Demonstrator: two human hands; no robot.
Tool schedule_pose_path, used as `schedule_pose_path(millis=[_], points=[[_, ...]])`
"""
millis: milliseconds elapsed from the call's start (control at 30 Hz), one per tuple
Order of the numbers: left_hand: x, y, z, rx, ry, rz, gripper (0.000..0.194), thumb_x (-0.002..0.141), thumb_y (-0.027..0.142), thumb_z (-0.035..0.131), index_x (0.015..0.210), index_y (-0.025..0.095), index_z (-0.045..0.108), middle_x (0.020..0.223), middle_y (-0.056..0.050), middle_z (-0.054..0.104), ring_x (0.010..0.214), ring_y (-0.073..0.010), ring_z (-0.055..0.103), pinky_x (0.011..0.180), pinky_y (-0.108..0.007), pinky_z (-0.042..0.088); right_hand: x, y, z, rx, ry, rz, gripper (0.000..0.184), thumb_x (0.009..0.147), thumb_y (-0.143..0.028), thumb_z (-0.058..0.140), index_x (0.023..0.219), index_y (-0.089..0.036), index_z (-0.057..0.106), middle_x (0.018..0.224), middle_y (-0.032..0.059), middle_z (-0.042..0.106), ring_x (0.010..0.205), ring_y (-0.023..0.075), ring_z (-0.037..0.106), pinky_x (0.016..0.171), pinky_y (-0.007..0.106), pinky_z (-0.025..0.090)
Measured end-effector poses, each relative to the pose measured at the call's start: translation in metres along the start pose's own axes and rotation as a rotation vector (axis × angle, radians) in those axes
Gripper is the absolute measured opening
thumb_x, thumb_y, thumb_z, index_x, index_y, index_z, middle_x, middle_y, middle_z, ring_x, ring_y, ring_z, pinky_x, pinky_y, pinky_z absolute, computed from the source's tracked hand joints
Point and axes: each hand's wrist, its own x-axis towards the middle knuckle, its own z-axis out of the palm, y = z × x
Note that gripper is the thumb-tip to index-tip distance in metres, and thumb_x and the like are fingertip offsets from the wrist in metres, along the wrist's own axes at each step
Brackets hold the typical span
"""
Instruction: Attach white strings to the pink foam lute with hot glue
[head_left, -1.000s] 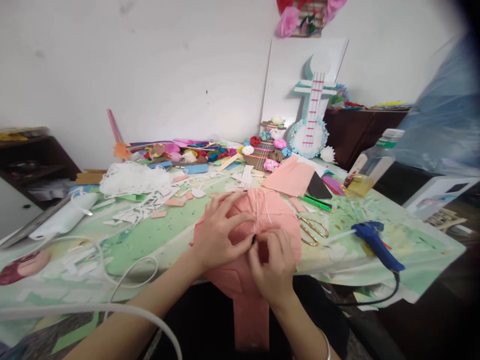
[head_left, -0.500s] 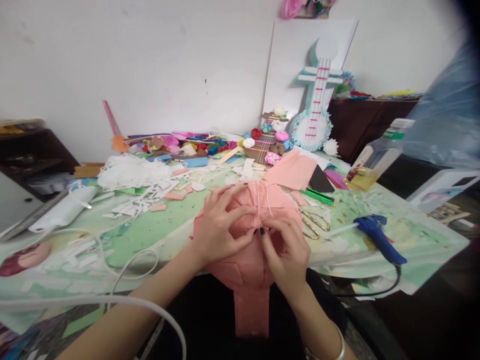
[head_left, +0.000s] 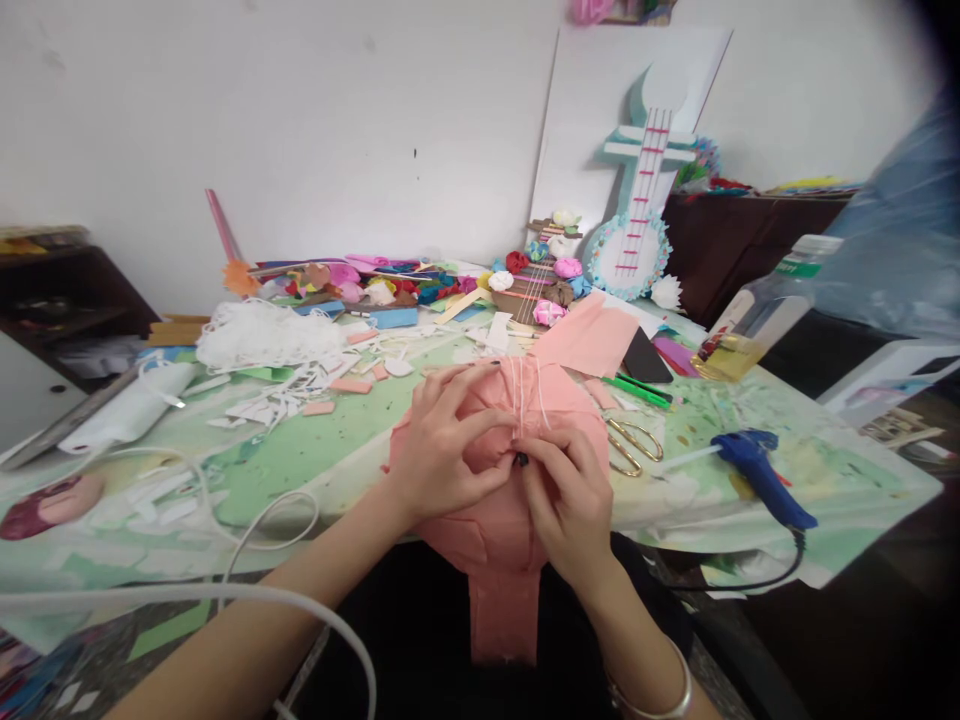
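Note:
A round body wrapped in salmon-pink crepe paper (head_left: 480,525), with a flat paper-covered neck (head_left: 504,620) pointing toward me, leans against the table edge at my lap. White strings (head_left: 519,385) run down its face from the far rim. My left hand (head_left: 454,440) lies over its left side, with thumb and index finger pinched on the string ends near the middle. Meeting it there, my right hand (head_left: 574,495) pinches at the same strings from the right. The fingertips partly hide the string ends.
Gold-handled scissors (head_left: 634,446), a green pen-like tool (head_left: 637,391) and a blue glue gun (head_left: 757,470) lie to the right. A bottle (head_left: 750,320) stands behind them. White string (head_left: 262,335) and paper scraps cover the left. A decorated model instrument (head_left: 637,200) stands at the back.
The view has shifted slightly. Both hands stay at the middle of the pink body, and my right fingertips have closed in a little toward the left ones.

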Motion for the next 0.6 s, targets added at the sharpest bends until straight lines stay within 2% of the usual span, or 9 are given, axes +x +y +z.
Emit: schedule_pose_path(millis=[200,333,467,600], points=[[0.001,0.001,-0.001,-0.005,0.007,0.002,0.021,0.073,0.026,0.067,0.094,0.023,0.071,0.139,-0.010,0.046,0.126,-0.0325,0.039,0.104,-0.054,0.032,-0.001,-0.002,0.002,0.042,0.041,0.011,0.022,0.088,-0.005,0.050,0.100,-0.017,0.064,0.088,0.0068,0.056,0.084,0.0186,0.055,0.071,0.035,0.049],[0.001,0.001,-0.002,-0.010,-0.001,0.006,0.024,0.072,0.026,0.069,0.095,0.024,0.071,0.140,-0.009,0.046,0.126,-0.0329,0.039,0.103,-0.054,0.033,-0.008,-0.002,-0.003,0.059,0.167,0.042,0.021,0.087,-0.005,0.051,0.098,-0.018,0.064,0.085,0.0051,0.058,0.078,0.0166,0.056,0.067,0.031,0.048],[0.000,0.002,-0.003,-0.008,-0.003,-0.001,0.022,0.072,0.026,0.069,0.094,0.023,0.071,0.140,-0.010,0.046,0.126,-0.0330,0.039,0.103,-0.054,0.033,-0.015,0.009,-0.014,-0.157,0.346,0.126,0.017,0.086,-0.015,0.056,0.101,-0.018,0.064,0.097,0.0090,0.058,0.095,0.0235,0.055,0.084,0.044,0.045],[0.001,0.002,-0.002,-0.013,-0.002,0.002,0.022,0.071,0.025,0.069,0.093,0.023,0.072,0.139,-0.010,0.046,0.126,-0.0324,0.040,0.103,-0.054,0.033,-0.022,0.025,-0.024,-0.225,0.296,0.286,0.030,0.086,-0.029,0.058,0.114,-0.016,0.058,0.113,0.0145,0.055,0.110,0.0295,0.050,0.094,0.054,0.040]])
